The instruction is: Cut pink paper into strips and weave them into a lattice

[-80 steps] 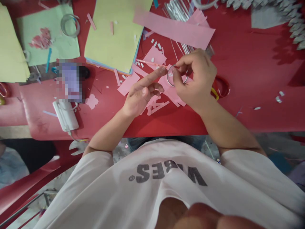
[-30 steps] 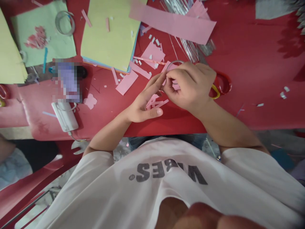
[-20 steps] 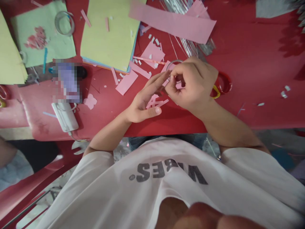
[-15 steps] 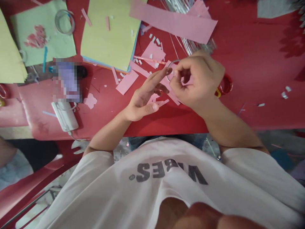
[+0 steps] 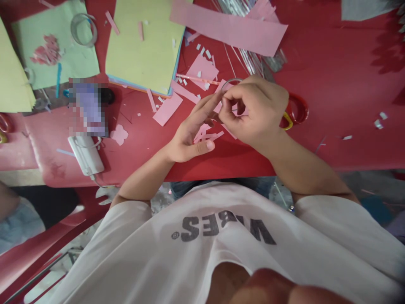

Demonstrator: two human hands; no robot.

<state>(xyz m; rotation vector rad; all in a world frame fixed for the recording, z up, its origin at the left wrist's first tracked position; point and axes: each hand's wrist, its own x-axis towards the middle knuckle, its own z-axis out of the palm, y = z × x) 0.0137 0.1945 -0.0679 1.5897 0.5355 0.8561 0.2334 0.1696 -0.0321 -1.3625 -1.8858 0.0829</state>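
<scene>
My right hand is curled round a small clear tape roll, thumb and forefinger pinched at its rim. My left hand lies just left of it, forefinger stretched out and touching the roll, thumb out, other fingers loosely bent. Both hands hover over pink paper scraps on the red table.
A yellow paper stack, a long pink strip, a green sheet with another tape ring, red-handled scissors behind my right hand, a white charger and silver strips lie around. Another person's clothing shows at the lower left.
My right hand has kept turning the tape roll and picking at its rim, shifting slightly up and down. My left forefinger stays against the roll.
</scene>
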